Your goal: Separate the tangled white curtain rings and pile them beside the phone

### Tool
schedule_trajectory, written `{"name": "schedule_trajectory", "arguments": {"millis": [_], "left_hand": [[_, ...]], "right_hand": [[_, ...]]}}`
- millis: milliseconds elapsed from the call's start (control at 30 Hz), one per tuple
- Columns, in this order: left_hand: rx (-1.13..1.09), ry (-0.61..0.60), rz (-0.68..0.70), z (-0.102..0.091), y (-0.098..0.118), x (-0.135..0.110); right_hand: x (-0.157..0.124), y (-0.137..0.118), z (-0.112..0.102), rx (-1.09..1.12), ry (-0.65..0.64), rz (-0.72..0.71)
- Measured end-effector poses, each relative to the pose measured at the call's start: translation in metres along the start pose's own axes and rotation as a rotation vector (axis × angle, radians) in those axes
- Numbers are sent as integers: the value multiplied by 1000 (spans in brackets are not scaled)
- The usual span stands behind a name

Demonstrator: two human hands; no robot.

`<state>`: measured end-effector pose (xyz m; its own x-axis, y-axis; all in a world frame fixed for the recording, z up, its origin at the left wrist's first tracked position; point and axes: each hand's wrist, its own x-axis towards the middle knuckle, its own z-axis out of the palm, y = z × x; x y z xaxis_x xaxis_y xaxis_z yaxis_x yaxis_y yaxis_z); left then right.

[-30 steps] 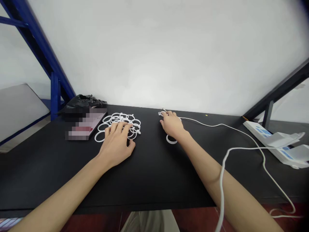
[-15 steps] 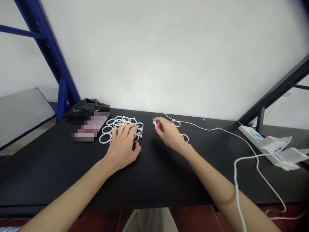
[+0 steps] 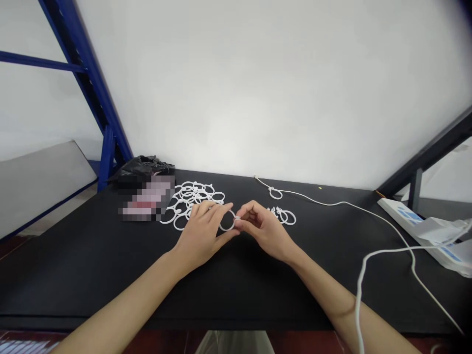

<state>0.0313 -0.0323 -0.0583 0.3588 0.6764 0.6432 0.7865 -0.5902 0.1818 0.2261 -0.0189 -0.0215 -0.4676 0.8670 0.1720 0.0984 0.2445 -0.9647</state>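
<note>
My left hand (image 3: 204, 231) and my right hand (image 3: 263, 227) meet above the black table (image 3: 110, 275), both pinching one white plastic ring (image 3: 227, 222) between their fingertips. Just behind my left hand lies a pile of several white rings (image 3: 191, 199). To the right of my right hand sit a few more white rings (image 3: 285, 216) flat on the table.
A white cable (image 3: 332, 202) with a knotted loop runs from the back of the table to the right and down over my right forearm. A white power strip (image 3: 424, 226) lies at the right edge. A black bag (image 3: 143, 166) and a blurred flat object (image 3: 147, 199) sit at the back left beside a blue frame (image 3: 88, 83).
My left hand lifted off the ring pile with one ring. My right hand left the rings by the cable and came left to pinch the same ring.
</note>
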Motion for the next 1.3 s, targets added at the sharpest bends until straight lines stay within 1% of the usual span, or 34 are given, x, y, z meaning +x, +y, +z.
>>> {"name": "schedule_trajectory", "arguments": {"millis": [167, 367, 567, 700, 767, 833, 867, 933, 967, 1000, 1067, 1100, 1133, 1167, 1200, 1233, 1300], "left_hand": [[-65, -15, -52, -4, 1, 2], [-85, -71, -68, -1, -1, 3], [-118, -105, -63, -1, 1, 2], [-148, -127, -28, -1, 1, 3], [-149, -123, -36, -1, 0, 4], [-132, -95, -52, -1, -1, 4], [-113, -73, -59, -1, -3, 3], [-59, -27, -69, -3, -7, -1], [-30, -16, -68, -6, -10, -4], [-3, -14, -64, -8, -14, -7], [41, -25, -59, -14, -21, -15], [59, -32, -64, -17, -24, -20], [74, -43, -72, -20, -27, -23], [86, -54, -83, -23, -29, -27], [94, -66, -95, -25, -31, -29], [101, -79, -109, -26, -32, -31], [109, -102, -139, -26, -32, -32]], "right_hand": [[0, 2, 0, -125, 88, -122], [-1, 1, 3, -460, 136, -258], [2, 7, 6, -528, 226, -284], [4, 10, 8, -537, 224, -291], [4, 12, 9, -535, 238, -292], [4, 13, 8, -565, 250, -307], [4, 14, 5, -611, 256, -322], [8, 15, -5, -787, 280, -341], [11, 16, -12, -922, 308, -330], [16, 18, -20, -1068, 349, -281], [25, 22, -37, -1303, 424, -112], [29, 25, -44, -1373, 460, -13], [33, 28, -50, -1415, 475, 73], [36, 31, -54, -1429, 465, 140], [39, 35, -57, -1430, 453, 176], [40, 37, -58, -1427, 441, 192], [40, 41, -58, -1418, 424, 180]]}}
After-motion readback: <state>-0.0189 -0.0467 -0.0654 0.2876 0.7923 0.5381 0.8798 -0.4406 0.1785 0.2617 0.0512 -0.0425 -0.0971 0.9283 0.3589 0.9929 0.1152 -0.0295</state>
